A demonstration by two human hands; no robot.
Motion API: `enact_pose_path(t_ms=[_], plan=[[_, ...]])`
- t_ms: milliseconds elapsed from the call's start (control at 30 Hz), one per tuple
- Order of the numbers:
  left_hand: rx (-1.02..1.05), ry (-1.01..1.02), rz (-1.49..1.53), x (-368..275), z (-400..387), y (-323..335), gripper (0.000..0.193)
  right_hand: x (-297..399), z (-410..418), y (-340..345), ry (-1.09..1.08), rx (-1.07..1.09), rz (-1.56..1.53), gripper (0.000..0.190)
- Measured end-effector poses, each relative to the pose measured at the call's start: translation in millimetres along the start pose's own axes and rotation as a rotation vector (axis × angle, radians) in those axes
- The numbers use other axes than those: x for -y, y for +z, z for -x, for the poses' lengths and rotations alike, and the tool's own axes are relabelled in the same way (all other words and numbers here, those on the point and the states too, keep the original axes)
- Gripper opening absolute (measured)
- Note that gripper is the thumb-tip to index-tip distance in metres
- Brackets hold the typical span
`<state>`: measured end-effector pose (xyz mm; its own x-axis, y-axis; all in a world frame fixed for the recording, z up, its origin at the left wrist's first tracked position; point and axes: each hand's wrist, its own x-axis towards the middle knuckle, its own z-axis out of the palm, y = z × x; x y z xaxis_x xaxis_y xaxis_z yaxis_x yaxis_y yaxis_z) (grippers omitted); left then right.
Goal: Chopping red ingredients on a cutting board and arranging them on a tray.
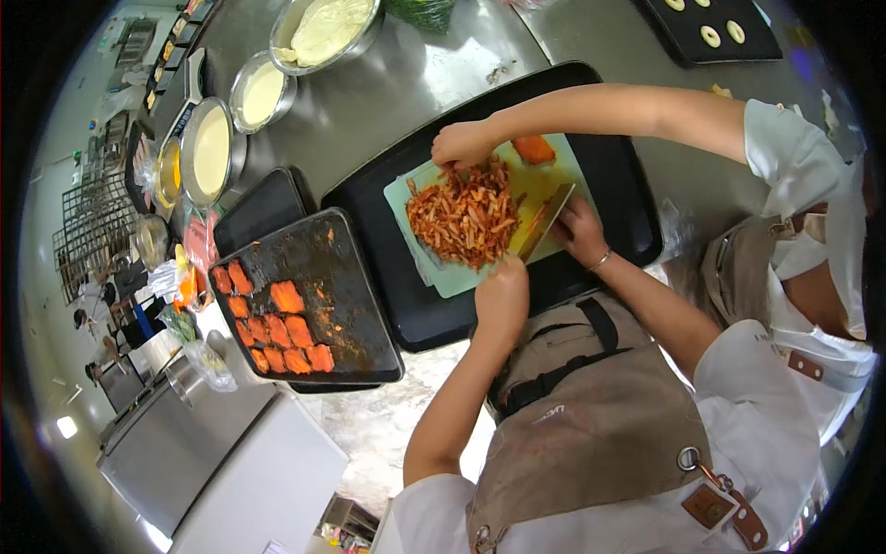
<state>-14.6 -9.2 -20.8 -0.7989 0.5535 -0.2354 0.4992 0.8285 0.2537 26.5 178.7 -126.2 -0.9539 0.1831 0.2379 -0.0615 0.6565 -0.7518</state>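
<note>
My left hand is closed around the handle end of a wide-bladed kitchen knife, whose blade stands on edge over a green cutting board. Just right of the blade is my right hand, fingers curled close to it; whatever lies beneath them is hidden. A heap of reddish-brown food strips, apparently seasoned meat, covers the board's left part. One orange-red slice lies at its far edge. Another person's hand reaches in from the right, fingertips down at the heap's far side.
The board rests in a large black baking tray. Left of it, a dark tray carries several orange-red slices. Metal bowls of dough and pale batter stand beyond. A tray of dough rings sits far right.
</note>
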Motion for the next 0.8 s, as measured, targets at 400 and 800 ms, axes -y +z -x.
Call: enact_pose_path(t_ms=[400,800], plan=[[-0.032,-0.044,0.17,6.3,-22.5,20.0,0.017,0.0,-5.7,-1.3,0.003,0.001,0.01,0.024],[-0.094,-0.05,0.13,-5.0,-33.7,27.5,0.012,5.6,-5.0,-3.9,-0.091,-0.01,-0.049,0.026]])
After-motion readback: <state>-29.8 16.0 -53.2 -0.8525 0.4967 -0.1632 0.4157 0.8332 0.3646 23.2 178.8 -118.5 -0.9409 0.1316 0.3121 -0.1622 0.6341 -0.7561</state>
